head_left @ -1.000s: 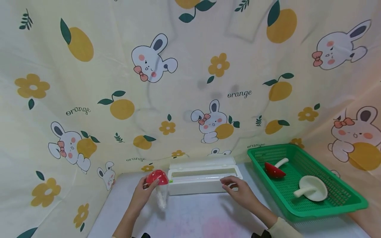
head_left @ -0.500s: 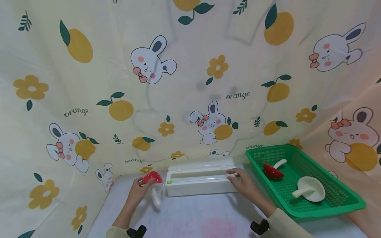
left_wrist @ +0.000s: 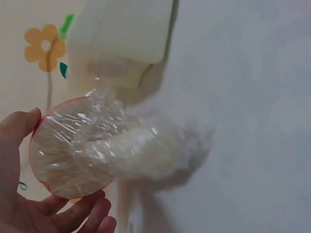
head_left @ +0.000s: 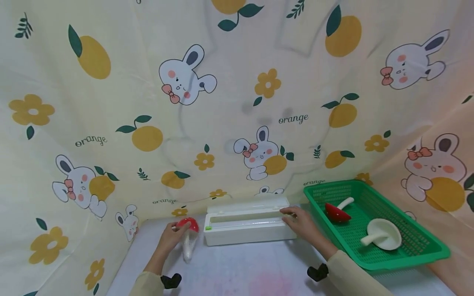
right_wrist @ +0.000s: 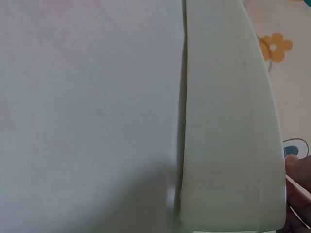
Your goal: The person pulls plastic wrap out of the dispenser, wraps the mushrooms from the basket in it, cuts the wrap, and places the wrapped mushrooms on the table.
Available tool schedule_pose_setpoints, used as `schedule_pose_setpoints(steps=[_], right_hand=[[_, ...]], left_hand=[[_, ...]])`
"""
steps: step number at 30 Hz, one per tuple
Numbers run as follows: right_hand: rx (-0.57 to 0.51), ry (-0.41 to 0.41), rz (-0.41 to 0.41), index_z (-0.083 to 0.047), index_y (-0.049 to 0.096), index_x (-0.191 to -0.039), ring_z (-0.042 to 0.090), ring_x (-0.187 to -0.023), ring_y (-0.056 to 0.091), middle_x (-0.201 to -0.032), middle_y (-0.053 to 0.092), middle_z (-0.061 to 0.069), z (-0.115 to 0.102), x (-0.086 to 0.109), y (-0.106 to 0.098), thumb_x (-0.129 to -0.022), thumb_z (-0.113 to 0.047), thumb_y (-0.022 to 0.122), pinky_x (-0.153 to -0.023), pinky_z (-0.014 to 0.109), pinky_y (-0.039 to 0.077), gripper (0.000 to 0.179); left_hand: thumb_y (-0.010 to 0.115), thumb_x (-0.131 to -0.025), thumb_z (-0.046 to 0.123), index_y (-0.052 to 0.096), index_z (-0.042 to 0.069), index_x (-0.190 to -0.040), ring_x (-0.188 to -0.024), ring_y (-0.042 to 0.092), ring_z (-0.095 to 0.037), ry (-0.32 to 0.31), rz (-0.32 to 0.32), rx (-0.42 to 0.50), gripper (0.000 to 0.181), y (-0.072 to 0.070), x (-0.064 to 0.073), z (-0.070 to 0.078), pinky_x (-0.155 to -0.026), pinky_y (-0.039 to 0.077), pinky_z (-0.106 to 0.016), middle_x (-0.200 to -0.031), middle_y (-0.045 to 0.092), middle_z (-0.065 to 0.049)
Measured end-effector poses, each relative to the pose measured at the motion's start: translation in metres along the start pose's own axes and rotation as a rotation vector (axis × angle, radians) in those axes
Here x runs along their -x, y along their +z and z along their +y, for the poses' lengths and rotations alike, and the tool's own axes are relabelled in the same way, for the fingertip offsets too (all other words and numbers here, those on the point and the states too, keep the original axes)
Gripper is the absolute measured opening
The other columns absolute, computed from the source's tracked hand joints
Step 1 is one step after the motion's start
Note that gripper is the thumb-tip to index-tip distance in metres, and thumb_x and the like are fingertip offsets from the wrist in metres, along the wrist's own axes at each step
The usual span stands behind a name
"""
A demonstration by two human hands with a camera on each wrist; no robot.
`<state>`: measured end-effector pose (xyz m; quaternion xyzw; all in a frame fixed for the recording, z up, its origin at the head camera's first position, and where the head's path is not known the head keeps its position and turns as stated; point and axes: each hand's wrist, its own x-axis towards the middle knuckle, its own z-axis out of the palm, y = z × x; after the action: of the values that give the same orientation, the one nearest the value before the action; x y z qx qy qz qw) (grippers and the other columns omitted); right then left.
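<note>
My left hand point(head_left: 170, 238) holds a toy mushroom with a red, white-dotted cap point(head_left: 190, 224) by that cap, its stem pointing down toward me. Clear plastic film point(left_wrist: 155, 145) covers the mushroom's underside and bunches around the stem in the left wrist view. A white cling film dispenser point(head_left: 249, 236) stands beside it with its lid point(head_left: 255, 202) raised at the back. At the dispenser's right end, my right hand point(head_left: 301, 224) rests its fingers on the top edge near the opening. The right wrist view shows those fingers point(right_wrist: 299, 167) only partly, behind the dispenser.
A green plastic basket point(head_left: 400, 259) stands on the right of the table point(head_left: 222, 271). Inside lie a red-capped toy mushroom point(head_left: 337, 213) and one showing its white underside point(head_left: 386, 234). A printed cloth point(head_left: 222, 123) hangs behind and at the sides.
The left hand has carried the wrapped mushroom slightly left and down, away from the dispenser. The right hand moved right along the dispenser to its end and now stays there.
</note>
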<state>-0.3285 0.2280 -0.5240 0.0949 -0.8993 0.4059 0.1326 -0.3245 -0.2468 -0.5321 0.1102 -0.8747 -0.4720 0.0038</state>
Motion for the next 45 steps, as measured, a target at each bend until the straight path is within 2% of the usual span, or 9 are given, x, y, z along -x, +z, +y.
schedule_pose_setpoints(steps=[6, 9, 15, 22, 29, 33, 37, 39, 45], right_hand=[[0.022, 0.013, -0.038, -0.011, 0.08, -0.12, 0.032, -0.117, 0.067, -0.121, 0.074, 0.008, 0.001, -0.007, 0.0, -0.098, -0.006, 0.079, -0.104, 0.054, 0.055, 0.022], [0.047, 0.02, -0.063, -0.012, 0.081, -0.119, 0.031, -0.115, 0.067, -0.118, 0.073, 0.007, 0.001, -0.01, 0.0, -0.098, -0.008, 0.079, -0.103, 0.054, 0.056, 0.022], [0.071, 0.04, -0.105, -0.013, 0.082, -0.116, 0.029, -0.112, 0.066, -0.113, 0.072, 0.004, -0.002, -0.015, -0.003, -0.098, -0.008, 0.079, -0.101, 0.055, 0.056, 0.019], [0.083, 0.072, -0.11, -0.015, 0.084, -0.103, 0.027, -0.11, 0.065, -0.109, 0.071, 0.002, -0.004, -0.018, -0.005, -0.098, -0.01, 0.079, -0.102, 0.055, 0.055, 0.009], [0.028, 0.094, -0.059, -0.01, 0.079, -0.103, 0.022, -0.1, 0.063, -0.102, 0.072, 0.0, -0.003, -0.017, -0.002, -0.099, -0.013, 0.079, -0.097, 0.053, 0.056, 0.004], [0.012, 0.111, -0.013, -0.01, 0.076, -0.104, 0.021, -0.096, 0.062, -0.099, 0.072, 0.001, -0.002, -0.016, 0.0, -0.1, -0.013, 0.079, -0.094, 0.048, 0.057, 0.006], [0.006, 0.106, 0.019, -0.01, 0.075, -0.102, 0.021, -0.094, 0.062, -0.098, 0.073, 0.0, 0.0, -0.016, 0.002, -0.099, -0.011, 0.079, -0.091, 0.045, 0.057, 0.005], [0.006, 0.098, 0.029, -0.009, 0.075, -0.101, 0.021, -0.093, 0.062, -0.097, 0.073, 0.0, 0.001, -0.016, 0.003, -0.098, -0.011, 0.08, -0.09, 0.045, 0.056, 0.006], [-0.012, 0.085, 0.045, -0.009, 0.075, -0.099, 0.021, -0.095, 0.063, -0.095, 0.073, -0.001, 0.001, -0.014, 0.008, -0.097, -0.01, 0.081, -0.088, 0.041, 0.055, 0.007]], left_hand=[[0.059, -0.101, 0.068, 0.032, -0.011, -0.156, -0.142, 0.044, -0.057, 0.003, 0.013, -0.017, 0.1, 0.002, -0.004, -0.005, -0.113, 0.043, -0.066, -0.154, 0.044, -0.039], [0.061, -0.104, 0.058, 0.034, -0.009, -0.157, -0.141, 0.045, -0.056, 0.042, 0.044, -0.03, 0.09, 0.002, -0.005, -0.005, -0.113, 0.044, -0.066, -0.155, 0.043, -0.038], [0.072, -0.103, 0.032, 0.047, -0.003, -0.152, -0.137, 0.049, -0.053, 0.188, 0.156, -0.116, 0.066, 0.003, -0.004, 0.008, -0.111, 0.045, -0.066, -0.149, 0.051, -0.034], [0.079, -0.099, 0.024, 0.063, 0.005, -0.141, -0.134, 0.049, -0.049, 0.328, 0.238, -0.246, 0.049, 0.012, 0.0, 0.026, -0.11, 0.042, -0.067, -0.148, 0.056, -0.026], [0.084, -0.095, 0.02, 0.077, 0.01, -0.121, -0.13, 0.054, -0.045, 0.502, 0.251, -0.283, 0.029, 0.034, 0.011, 0.044, -0.108, 0.042, -0.066, -0.137, 0.065, -0.019], [0.084, -0.095, 0.018, 0.079, 0.012, -0.119, -0.129, 0.058, -0.04, 0.591, 0.201, -0.304, 0.025, 0.044, 0.016, 0.053, -0.11, 0.043, -0.063, -0.13, 0.072, -0.012], [0.081, -0.098, 0.024, 0.079, 0.015, -0.117, -0.127, 0.062, -0.035, 0.596, 0.116, -0.31, 0.022, 0.051, 0.017, 0.061, -0.112, 0.045, -0.059, -0.125, 0.075, -0.007], [0.081, -0.098, 0.028, 0.079, 0.017, -0.117, -0.122, 0.064, -0.032, 0.564, 0.084, -0.334, 0.022, 0.055, 0.016, 0.064, -0.109, 0.048, -0.056, -0.121, 0.076, -0.004], [0.084, -0.095, 0.03, 0.08, 0.015, -0.112, -0.096, 0.059, -0.021, 0.508, 0.084, -0.438, 0.022, 0.064, 0.016, 0.074, -0.084, 0.053, -0.04, -0.101, 0.076, 0.002]])
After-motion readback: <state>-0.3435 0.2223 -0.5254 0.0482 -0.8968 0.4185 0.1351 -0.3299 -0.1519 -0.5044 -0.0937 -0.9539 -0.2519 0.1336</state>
